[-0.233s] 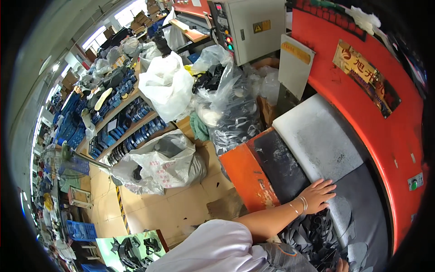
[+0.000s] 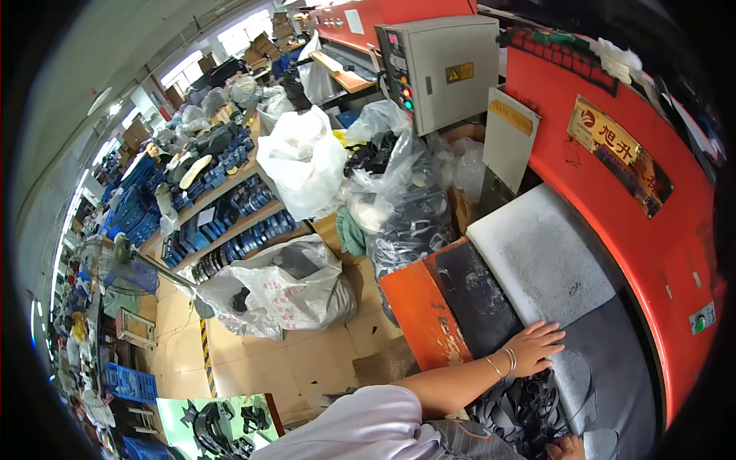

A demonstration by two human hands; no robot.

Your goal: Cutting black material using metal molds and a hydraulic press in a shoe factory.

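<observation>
1 white slab, grey-smudged, w/ 1 dk sheet on it. L hand flat at edge, fingers apart; R hand grip: can't tell.

The thick board is pale, white turning to grey, with dark smudges on its top, and it lies flat. On the nearer part of this board, a black sheet is spread flat and looks smooth; its far edge crosses the board in a nearly straight line. Along the left side of the board, rounded grey patches show beside the black; whether they are openings or pieces, I cannot tell. Left of the board's nearer part, thin curved black strips lie in a loose, tangled heap.
</observation>
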